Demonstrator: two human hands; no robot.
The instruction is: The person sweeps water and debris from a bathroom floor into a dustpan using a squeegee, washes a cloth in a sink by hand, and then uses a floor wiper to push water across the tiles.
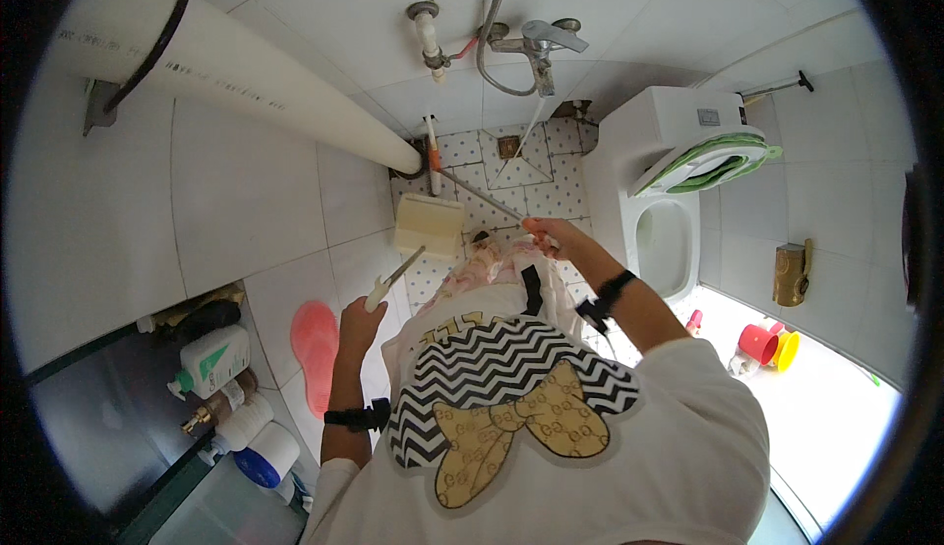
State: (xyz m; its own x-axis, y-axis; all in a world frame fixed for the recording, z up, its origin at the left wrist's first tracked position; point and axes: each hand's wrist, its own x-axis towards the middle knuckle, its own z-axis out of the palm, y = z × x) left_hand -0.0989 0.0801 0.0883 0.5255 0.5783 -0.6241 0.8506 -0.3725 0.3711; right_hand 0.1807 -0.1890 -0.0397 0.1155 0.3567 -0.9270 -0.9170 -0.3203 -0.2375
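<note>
My left hand (360, 322) is closed around the upper end of a dustpan handle (404, 268). The handle leads down to a cream plastic dustpan (430, 226) beside the left wall, low over the dotted floor tiles. My right hand (549, 237) grips the shaft of a broom (483, 195), which slants away to the upper left. Its orange and white head (434, 156) stands near the foot of the thick white pipe, just beyond the dustpan. Whether the head touches the floor is unclear.
A floor drain (509, 147) lies beneath the chrome mixer tap (542, 47). The toilet (667, 239) stands at the right, its seat raised. A thick white pipe (295, 95) slants along the left wall. Bottles (215, 359) fill a shelf at lower left, near a pink insole (315, 357).
</note>
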